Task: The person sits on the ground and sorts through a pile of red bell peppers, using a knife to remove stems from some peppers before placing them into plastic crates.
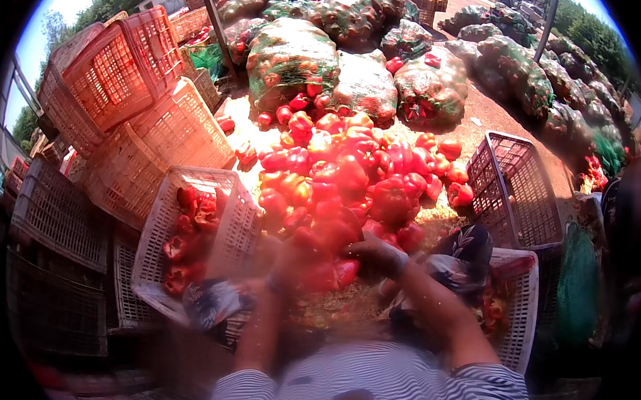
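Observation:
A large heap of red bell peppers point(351, 165) lies on the ground before me, some in bright sun. My left hand point(288, 260) is at the heap's near edge, smeared by motion against blurred red peppers, so its fingers do not show clearly. To its right, my right hand point(379, 252) appears gloved in grey, its fingers curled and pointing left toward the peppers. What it grips, if anything, is hidden. A red pepper point(346, 272) shows just below the right hand's fingertips.
Beside my left knee stands a pale plastic crate point(243, 221) with red pepper pieces. Another white crate point(525, 312) is at my right, below a dark red crate point(495, 187). Orange crates point(165, 130) are stacked at left. Filled mesh sacks point(291, 61) stand behind the heap.

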Demonstrator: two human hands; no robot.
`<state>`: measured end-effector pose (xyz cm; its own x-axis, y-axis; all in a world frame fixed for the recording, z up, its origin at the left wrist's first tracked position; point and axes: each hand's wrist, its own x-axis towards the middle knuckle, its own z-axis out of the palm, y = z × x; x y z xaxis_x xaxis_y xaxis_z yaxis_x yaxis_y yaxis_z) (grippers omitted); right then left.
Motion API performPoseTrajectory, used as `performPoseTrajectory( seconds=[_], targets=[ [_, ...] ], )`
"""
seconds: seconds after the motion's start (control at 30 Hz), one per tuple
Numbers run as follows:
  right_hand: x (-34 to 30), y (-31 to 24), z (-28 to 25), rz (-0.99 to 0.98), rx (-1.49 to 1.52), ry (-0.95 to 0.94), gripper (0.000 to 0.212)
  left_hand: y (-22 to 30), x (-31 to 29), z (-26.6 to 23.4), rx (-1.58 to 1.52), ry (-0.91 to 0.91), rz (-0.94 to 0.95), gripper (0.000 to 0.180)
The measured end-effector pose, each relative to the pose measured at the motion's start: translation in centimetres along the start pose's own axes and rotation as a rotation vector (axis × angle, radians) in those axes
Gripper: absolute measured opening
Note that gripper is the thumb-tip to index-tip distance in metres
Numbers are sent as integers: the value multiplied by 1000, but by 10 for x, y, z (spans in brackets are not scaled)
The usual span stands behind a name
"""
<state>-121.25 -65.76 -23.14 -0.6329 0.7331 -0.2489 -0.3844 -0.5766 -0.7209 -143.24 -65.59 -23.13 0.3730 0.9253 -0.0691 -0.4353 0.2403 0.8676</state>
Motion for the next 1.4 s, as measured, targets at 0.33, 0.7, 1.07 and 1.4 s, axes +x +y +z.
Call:
performPoseTrajectory(
  seconds=[0.33,0.7,1.07,1.4],
  targets=[
    [3,39,-2,-131,360,259,41,-83,16,-43,88,33,250,44],
    [-23,12,45,-652,-1584,438,60,-47,10,-21,-231,195,64,38],
    [-3,24,24,-77,-1168,290,53,-60,4,-14,-194,170,-122,31],
    [-32,17,14,-202,-407,120,34,-93,4,-31,-515,186,-79,37]
  ],
)
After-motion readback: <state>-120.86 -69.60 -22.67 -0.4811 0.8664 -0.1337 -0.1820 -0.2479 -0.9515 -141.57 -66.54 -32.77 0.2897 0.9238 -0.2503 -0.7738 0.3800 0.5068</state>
